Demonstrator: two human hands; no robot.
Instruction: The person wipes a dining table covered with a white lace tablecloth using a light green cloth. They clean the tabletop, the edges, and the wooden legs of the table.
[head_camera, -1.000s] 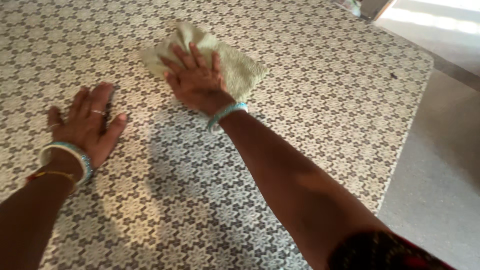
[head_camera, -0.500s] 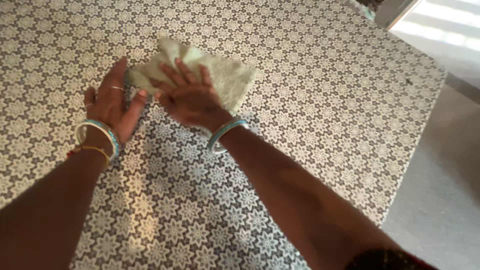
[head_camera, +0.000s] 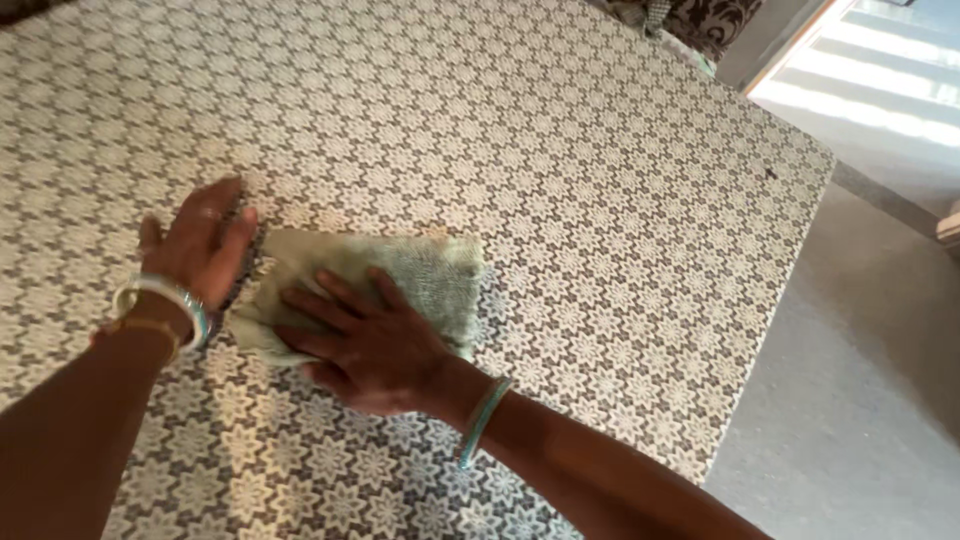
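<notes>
- Head view: pale green cloth (head_camera: 400, 285) lying flat on the table (head_camera: 620, 200), near the middle of the patterned top, well in from the right edge.
- Lying directly beneath the right hand (head_camera: 365, 340), fingers spread and pointing left across the near half of the cloth, palm pressed down, nothing gripped.
- Left hand (head_camera: 200, 245) flat and open at the cloth's left end, thumb edge touching or just beside the crumpled corner; cannot tell which.
- Long axis of the cloth running left to right, roughly along the right hand's fingers; far right corner bare and clear of both hands.
- Right hand the nearer one, fully on top; left hand only at the margin.
- Cloth soft, nubbly, towel-like, loosely folded into a rough rectangle with a rumpled left edge.
- Table covering smooth, with white lace-like star flowers on grey.
- Blue and white bangles (head_camera: 485, 420) on both wrists; plain grey floor (head_camera: 860, 400) at right.
</notes>
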